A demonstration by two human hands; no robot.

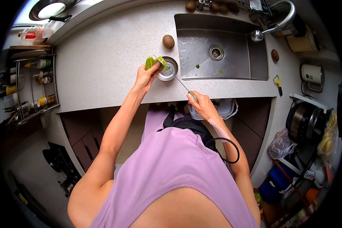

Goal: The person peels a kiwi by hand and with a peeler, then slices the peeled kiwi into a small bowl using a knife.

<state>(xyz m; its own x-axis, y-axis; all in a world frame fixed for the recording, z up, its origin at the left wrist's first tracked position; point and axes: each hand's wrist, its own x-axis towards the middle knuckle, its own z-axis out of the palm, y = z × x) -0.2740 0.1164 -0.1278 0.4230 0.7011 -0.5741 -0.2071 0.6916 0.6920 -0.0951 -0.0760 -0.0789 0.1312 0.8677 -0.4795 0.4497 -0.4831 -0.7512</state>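
Note:
Bright green peeled kiwi [150, 62], apparently partly cut, is pinched in the fingers of my left hand [144, 77]. Below and beside it, a small round metal bowl [174, 70] rests on the counter at the sink's left edge. Wrapped round the green handle of a thin-bladed knife [183, 85] is my right hand [203, 106], near the counter's front edge. The blade points up and left toward the bowl; its far end is hard to make out. One whole brown kiwi [168, 41] lies just behind the bowl.
The steel sink [231, 74] holds a few green scraps near its drain. A faucet [288, 19] arches over its back right corner. To the right lie another brown kiwi [275, 55] and a yellow-headed peeler [278, 84]. A bottle rack [36, 87] stands at the left.

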